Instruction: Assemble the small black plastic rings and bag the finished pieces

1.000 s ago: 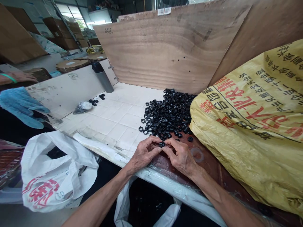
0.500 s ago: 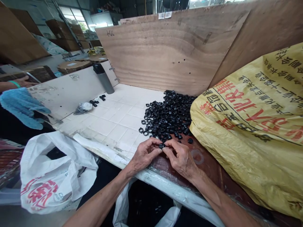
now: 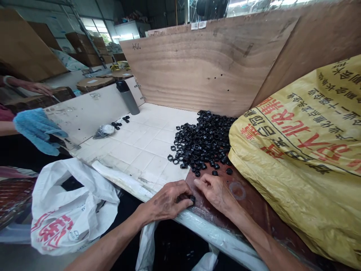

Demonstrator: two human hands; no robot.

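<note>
My left hand (image 3: pixel 166 201) rests at the table's near edge with its fingers curled round a small black ring (image 3: pixel 192 198). My right hand (image 3: pixel 216 192) lies just to the right of it on the dark brown board (image 3: pixel 248 203), fingers bent and pinched together; what they hold, if anything, is hidden. A heap of several black plastic rings (image 3: pixel 204 141) lies a hand's width beyond both hands.
A big yellow printed sack (image 3: pixel 304 150) fills the right side. Plywood boards (image 3: pixel 203 64) wall the back. A grey bottle (image 3: pixel 128 98) and a small clear packet (image 3: pixel 103 130) stand at the far left. White plastic bags (image 3: pixel 70 207) hang below the table edge. Another person's hand (image 3: pixel 38 88) is far left.
Both hands have drawn back toward the table's near edge, away from the heap. They have separated slightly, and the black ring now sits with the left hand.
</note>
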